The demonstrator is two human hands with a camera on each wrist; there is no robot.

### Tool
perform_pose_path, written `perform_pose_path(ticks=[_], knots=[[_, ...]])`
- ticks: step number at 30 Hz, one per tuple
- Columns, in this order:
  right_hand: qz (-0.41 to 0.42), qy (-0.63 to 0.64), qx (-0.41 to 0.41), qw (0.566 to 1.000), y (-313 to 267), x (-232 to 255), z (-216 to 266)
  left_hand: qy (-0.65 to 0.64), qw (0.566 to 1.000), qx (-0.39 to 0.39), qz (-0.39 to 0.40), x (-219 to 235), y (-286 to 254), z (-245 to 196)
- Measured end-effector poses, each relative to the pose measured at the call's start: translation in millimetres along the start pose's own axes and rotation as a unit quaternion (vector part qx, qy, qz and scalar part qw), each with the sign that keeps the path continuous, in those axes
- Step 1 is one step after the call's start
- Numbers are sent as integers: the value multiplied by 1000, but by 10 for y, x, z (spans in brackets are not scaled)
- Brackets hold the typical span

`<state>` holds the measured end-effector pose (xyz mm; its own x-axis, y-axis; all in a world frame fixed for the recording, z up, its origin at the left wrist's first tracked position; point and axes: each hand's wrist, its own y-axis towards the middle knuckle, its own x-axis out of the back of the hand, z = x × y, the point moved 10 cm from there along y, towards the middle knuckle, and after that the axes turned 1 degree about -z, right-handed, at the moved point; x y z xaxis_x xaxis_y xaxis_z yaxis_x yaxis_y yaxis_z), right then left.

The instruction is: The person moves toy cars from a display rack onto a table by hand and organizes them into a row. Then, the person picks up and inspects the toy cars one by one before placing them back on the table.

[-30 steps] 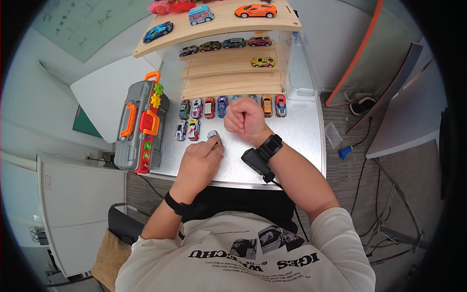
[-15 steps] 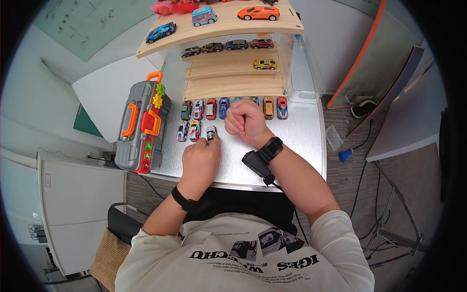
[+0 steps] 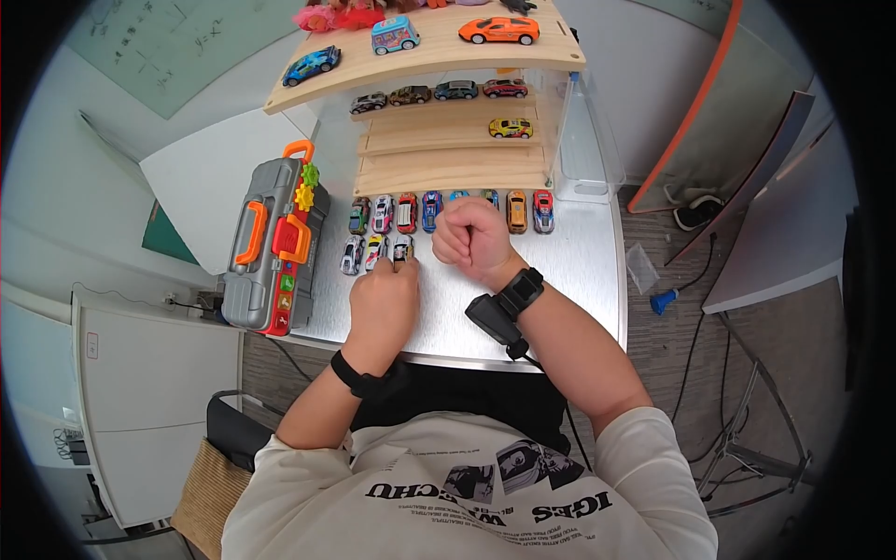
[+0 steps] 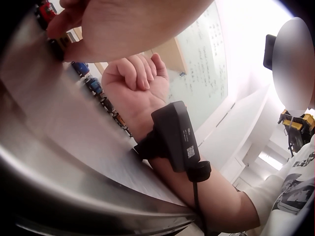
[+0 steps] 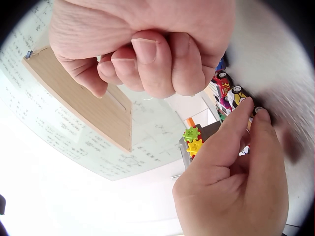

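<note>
My left hand (image 3: 385,306) pinches the near end of a small white-and-black toy car (image 3: 402,246) on the metal tabletop. The thumb and fingertips at the car also show on the left hand (image 5: 231,182) in the right wrist view. Just left of this car stand a white-and-yellow toy car with red (image 3: 375,248) and a silver-white one (image 3: 352,254). A longer row of toy cars, among them a red one (image 3: 407,213), stands behind. My right hand (image 3: 473,245) is curled into a fist with nothing in it, overlapping part of that back row.
A grey toy toolbox (image 3: 266,243) with orange handles stands left of the cars. Behind them rises a wooden tiered shelf (image 3: 420,174) with clear sides; its tiers hold several small cars, including a yellow one (image 3: 511,128). Larger toys, such as an orange car (image 3: 499,31), sit on top.
My left hand has moved the white-and-black car forward and left, up beside the white-and-yellow one in the front row. The right fist stays nearly in place.
</note>
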<state>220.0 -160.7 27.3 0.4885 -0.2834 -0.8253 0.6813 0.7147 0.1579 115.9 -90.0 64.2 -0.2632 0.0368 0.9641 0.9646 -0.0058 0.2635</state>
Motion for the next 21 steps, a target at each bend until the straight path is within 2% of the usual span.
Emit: perform_pose_path(ticks=[1, 3, 6, 21], knots=[[-1, -1, 0, 1000, -1, 2, 1, 0, 1000, 0, 0, -4, 3, 6], [5, -12, 0, 1000, -2, 7, -6, -4, 998, -44, -53, 89, 2, -65], [10, -24, -1, 1000, -7, -4, -7, -8, 1000, 2, -7, 7, 11, 18], [0, -7, -7, 1000, 1, 5, -27, -14, 1000, 4, -8, 8, 17, 26]])
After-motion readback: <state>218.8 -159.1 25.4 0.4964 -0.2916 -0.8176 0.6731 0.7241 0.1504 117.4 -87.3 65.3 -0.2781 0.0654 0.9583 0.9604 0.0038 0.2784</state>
